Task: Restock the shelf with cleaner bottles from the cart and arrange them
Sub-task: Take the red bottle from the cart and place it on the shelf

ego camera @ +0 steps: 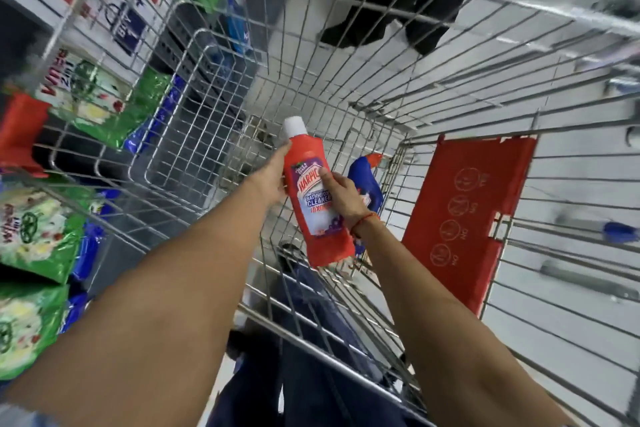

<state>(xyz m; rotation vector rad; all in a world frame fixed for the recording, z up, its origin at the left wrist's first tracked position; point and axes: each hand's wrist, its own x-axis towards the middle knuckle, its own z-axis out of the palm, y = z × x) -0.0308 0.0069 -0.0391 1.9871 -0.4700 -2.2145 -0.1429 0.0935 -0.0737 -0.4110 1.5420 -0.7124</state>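
A red cleaner bottle (313, 198) with a white cap and a purple label is held above the wire cart (450, 55), cap pointing away from me. My left hand (273, 177) grips its left side near the neck. My right hand (343, 198) clasps the label from the right, a red thread around the wrist. Down in the cart's bottom corner lies a blue cleaner bottle (367, 180) with an orange cap, partly hidden behind my right hand.
A red plastic seat flap (464, 218) hangs on the cart's right wall. Wire baskets (166, 121) on the left hold green detergent bags (104, 100) and blue packs. Another person's dark shoes (381, 28) stand beyond the cart on the white floor.
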